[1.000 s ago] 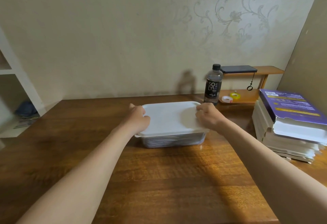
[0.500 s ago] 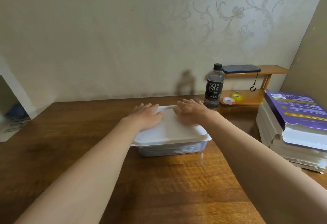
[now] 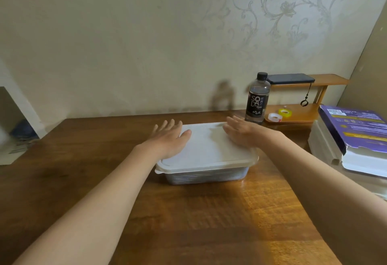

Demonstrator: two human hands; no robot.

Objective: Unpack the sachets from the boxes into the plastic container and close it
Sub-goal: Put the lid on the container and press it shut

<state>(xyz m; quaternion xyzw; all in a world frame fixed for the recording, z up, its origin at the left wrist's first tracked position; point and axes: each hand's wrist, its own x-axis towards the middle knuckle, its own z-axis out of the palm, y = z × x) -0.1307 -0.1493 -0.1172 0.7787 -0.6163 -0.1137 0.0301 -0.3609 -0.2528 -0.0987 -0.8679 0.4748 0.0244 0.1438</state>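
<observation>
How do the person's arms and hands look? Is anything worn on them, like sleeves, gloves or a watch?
The left hand and right hand are bare, without gloves. The left forearm and right forearm show no sleeve up to the picture's edge. Neither wrist carries a watch or bracelet. No ring is visible, though the fingers are slightly blurred.

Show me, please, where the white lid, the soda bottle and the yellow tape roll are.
white lid (image 3: 209, 148): head view, on the bare middle of its top.
soda bottle (image 3: 256, 104): head view, on its black label.
yellow tape roll (image 3: 286, 115): head view, on its near outer wall.
</observation>
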